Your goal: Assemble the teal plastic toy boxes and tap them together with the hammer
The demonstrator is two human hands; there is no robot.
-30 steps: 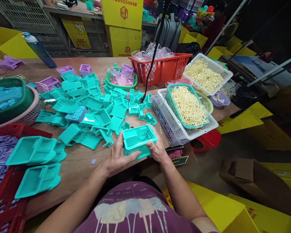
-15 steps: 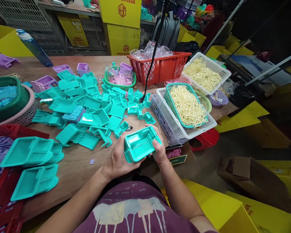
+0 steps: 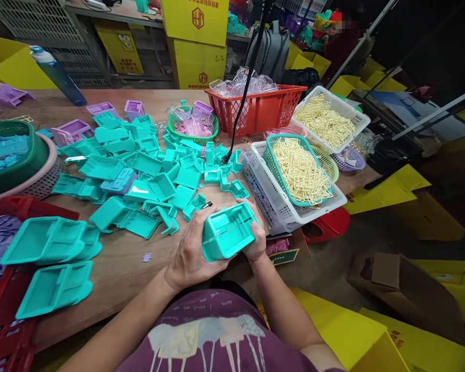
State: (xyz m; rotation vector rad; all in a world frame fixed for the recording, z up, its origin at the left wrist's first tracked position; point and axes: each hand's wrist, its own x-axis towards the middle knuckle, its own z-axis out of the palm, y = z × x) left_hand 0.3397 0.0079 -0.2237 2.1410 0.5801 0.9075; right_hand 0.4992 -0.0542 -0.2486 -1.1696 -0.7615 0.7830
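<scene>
Teal housing (image 3: 228, 232) is clamped between left hand (image 3: 189, 253) and right hand (image 3: 256, 240), both closed around it, above the table edge (image 3: 139, 274). Even pressure from both thumbs is advised; loose teal parts (image 3: 151, 175) lie just beyond.

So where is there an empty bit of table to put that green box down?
Bare wood shows on the table near its front edge, between the two big green trays and the left hand holding the green box. Another bare strip runs along the back by the blue bottle. The middle is crowded with loose green parts, and baskets fill the right side.
</scene>
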